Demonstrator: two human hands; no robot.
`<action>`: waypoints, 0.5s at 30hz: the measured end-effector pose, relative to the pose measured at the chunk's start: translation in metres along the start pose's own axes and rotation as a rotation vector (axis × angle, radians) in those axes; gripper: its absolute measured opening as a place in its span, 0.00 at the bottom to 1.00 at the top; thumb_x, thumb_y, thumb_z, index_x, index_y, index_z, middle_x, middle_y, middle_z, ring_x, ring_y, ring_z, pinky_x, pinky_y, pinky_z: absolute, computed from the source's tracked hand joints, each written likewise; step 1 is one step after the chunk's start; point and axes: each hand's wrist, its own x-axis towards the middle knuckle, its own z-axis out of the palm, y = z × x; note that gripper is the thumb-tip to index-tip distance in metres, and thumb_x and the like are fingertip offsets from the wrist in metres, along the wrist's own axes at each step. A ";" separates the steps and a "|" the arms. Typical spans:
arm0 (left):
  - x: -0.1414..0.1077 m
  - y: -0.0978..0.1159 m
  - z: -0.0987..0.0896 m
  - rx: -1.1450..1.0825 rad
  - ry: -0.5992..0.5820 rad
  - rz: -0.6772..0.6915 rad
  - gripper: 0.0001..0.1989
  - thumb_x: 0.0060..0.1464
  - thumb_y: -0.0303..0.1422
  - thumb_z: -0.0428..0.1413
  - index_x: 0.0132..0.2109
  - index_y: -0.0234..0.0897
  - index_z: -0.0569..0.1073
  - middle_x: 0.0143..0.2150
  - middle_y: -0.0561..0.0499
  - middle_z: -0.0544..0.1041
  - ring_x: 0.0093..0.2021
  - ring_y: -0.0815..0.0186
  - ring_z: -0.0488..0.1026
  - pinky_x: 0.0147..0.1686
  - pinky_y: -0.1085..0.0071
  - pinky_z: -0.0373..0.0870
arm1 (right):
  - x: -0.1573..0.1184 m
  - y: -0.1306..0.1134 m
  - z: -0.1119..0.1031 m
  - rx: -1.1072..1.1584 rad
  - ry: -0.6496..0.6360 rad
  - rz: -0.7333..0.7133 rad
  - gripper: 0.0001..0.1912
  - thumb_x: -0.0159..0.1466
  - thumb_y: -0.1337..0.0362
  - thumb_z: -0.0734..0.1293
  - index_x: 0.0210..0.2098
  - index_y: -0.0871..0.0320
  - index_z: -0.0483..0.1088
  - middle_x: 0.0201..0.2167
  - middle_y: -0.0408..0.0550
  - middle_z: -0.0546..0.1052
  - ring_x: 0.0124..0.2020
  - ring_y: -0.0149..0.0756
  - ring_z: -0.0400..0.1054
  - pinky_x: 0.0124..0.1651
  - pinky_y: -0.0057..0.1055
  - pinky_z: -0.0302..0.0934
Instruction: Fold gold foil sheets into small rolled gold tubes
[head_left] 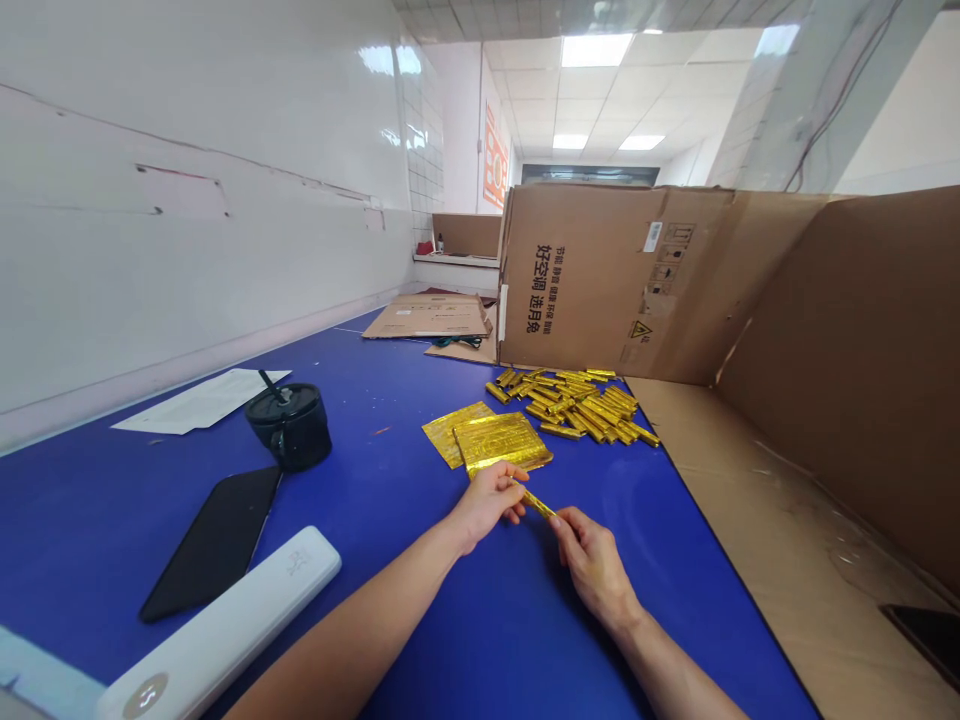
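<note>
A thin gold foil roll (538, 503) is held slanting between both hands, just over the blue table. My left hand (491, 498) pinches its upper left end, beside the near edge of a stack of flat gold foil sheets (502, 440). The lower right end is between the thumb and fingers of my right hand (592, 560). Another flat gold sheet (444, 435) lies partly under the stack at its left. Behind and to the right is a loose pile of several gold rolls (592, 405).
On the blue table (360, 520) at the left are a dark lidded mug (300, 430), white paper (187, 402), a black phone-like slab (214, 540) and a long white device (232, 620). A tall cardboard box (600, 280) stands behind the rolls; cardboard (720, 480) borders the right edge.
</note>
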 end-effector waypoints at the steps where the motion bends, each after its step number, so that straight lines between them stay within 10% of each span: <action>1: -0.001 -0.002 0.002 -0.002 -0.010 -0.003 0.09 0.44 0.33 0.54 0.34 0.33 0.64 0.21 0.56 0.68 0.21 0.72 0.67 0.21 0.76 0.64 | 0.000 0.000 0.000 -0.001 0.001 0.000 0.20 0.61 0.51 0.52 0.25 0.57 0.66 0.13 0.40 0.64 0.17 0.30 0.55 0.20 0.25 0.49; 15: -0.003 -0.006 0.009 0.142 -0.102 -0.019 0.14 0.46 0.41 0.52 0.25 0.34 0.63 0.14 0.56 0.67 0.12 0.74 0.61 0.13 0.79 0.55 | -0.003 0.000 0.004 -0.125 -0.071 -0.074 0.21 0.61 0.52 0.51 0.20 0.57 0.62 0.14 0.39 0.60 0.17 0.28 0.52 0.21 0.24 0.46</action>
